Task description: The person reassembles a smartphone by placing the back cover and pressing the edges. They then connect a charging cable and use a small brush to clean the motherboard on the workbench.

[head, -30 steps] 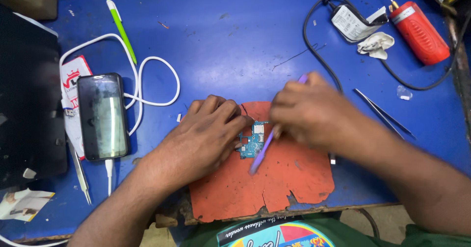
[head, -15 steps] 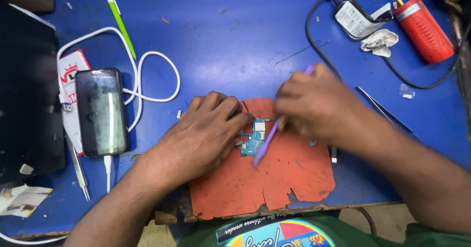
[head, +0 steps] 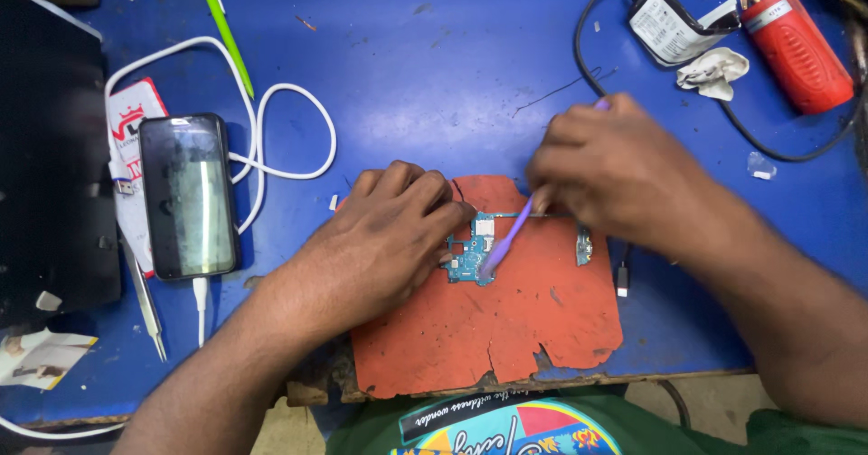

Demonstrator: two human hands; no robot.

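Left hand (head: 375,247) lies flat with its fingers pressing down the blue-green phone circuit board (head: 472,249), which sits on a worn orange work mat (head: 506,328) at the near edge of the blue bench (head: 434,75). Right hand (head: 615,175) pinches a purple brush (head: 504,243), tip on the board. A phone (head: 188,195) lies well to the left, charging off a white cable (head: 271,130).

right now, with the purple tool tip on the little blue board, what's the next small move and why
Probably a short, light stroke of the purple tool across the blue circuit board, with the left hand pressing. Its tip rests at the board's lower right edge, the right hand grips it like a pen, and the board lies loose on the red mat, pinned only by the left fingers.
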